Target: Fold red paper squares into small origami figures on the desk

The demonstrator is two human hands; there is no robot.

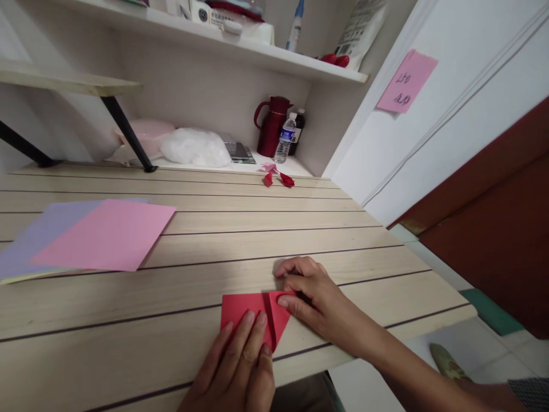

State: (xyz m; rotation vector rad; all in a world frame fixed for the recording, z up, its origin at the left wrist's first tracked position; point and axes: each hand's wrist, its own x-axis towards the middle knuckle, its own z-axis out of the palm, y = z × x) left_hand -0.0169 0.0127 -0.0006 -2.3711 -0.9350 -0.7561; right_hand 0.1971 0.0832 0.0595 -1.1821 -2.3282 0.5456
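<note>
A folded piece of red origami paper (245, 304) lies near the front edge of the table, a folded flap standing out at its right side. My left hand (240, 366) rests on it from below, fingers stretched flat over the paper and the thumb by its lower edge. At the upper right corner, my right hand (315, 294) pinches the flap, with its thumb on top and the fingers curled behind. Part of the paper is hidden under both hands.
Pink paper (115, 234) overlaps purple paper (26, 240) at the left. Small red folded pieces (286, 180) sit at the back, before a red jug (273, 129) and a water bottle (285, 140). A black shelf leg (128, 134) stands at the back left.
</note>
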